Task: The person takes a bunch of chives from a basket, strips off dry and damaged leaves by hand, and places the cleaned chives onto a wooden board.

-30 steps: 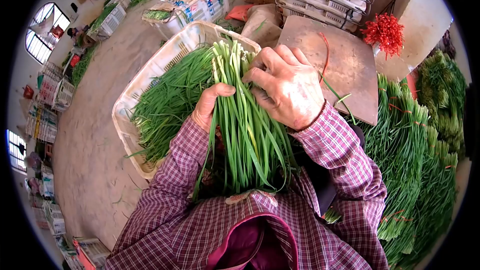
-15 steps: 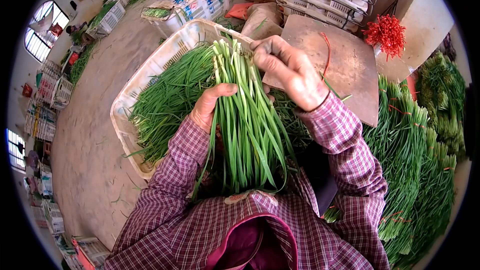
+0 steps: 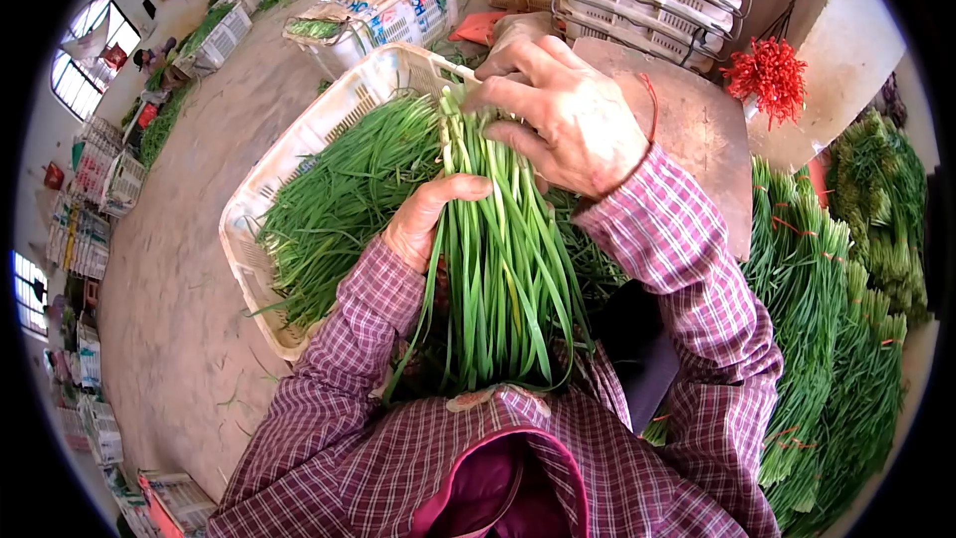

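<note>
A bunch of long green stalks [image 3: 503, 269] hangs in my left hand [image 3: 430, 217], whose thumb lies across the front near the pale upper ends. My right hand [image 3: 573, 120] is at the top right of the bunch, fingers bent over the pale ends; its fingertips touch or nearly touch them, and whether anything is between them is too small to tell. Behind the bunch, a pale plastic basket [image 3: 239, 214] holds more loose green stalks [image 3: 344, 189]. To the right lies a brown board [image 3: 687, 120] with a red tie [image 3: 651, 105] on it.
Tied green bundles [image 3: 812, 339] are piled at the right. A cluster of red ties [image 3: 767, 80] hangs beside the board. Stacked white crates [image 3: 647, 0] stand at the top, and a covered crate [image 3: 398, 10] stands beyond the basket. A person [image 3: 149, 60] is far off at the upper left.
My right hand drew back from the stalk ends, then came back over them. My left hand and the bunch shifted slightly right.
</note>
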A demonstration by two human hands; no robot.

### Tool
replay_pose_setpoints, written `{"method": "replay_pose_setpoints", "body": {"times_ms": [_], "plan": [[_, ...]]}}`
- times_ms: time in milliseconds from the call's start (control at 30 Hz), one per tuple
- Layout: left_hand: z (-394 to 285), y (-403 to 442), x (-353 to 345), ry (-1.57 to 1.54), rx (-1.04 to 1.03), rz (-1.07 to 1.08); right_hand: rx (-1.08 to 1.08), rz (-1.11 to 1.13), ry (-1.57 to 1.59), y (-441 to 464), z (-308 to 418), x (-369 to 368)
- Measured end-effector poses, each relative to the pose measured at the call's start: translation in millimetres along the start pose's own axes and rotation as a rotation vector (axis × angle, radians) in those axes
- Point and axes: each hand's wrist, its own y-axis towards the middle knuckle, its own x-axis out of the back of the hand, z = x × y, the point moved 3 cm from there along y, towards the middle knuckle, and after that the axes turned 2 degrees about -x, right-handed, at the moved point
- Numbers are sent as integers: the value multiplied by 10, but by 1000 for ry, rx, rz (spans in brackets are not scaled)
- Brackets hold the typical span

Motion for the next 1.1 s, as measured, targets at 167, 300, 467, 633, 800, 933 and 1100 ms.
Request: {"method": "replay_pose_setpoints", "body": {"times_ms": [167, 300, 467, 633, 800, 933, 1100], "plan": [[-48, -31, -67, 80, 6, -51, 226, -50, -106, 158, 18, -54], [15, 80, -52, 22, -35, 70, 221, -360, -151, 343, -107, 124], [17, 117, 53, 19, -63, 118, -158, -668, -207, 359, -295, 1012], [2, 77, 12, -17, -95, 171, -302, -107, -551, -194, -1070, 689], [27, 85, 81, -23, -102, 128, -423, 8, 43, -743, -322, 89], [-20, 97, 116, 58, -141, 123, -453, 119, 280, -868, 56, -109], [15, 81, 140, -9, -129, 99, -559, 110, 266, -908, 119, -170]]}}
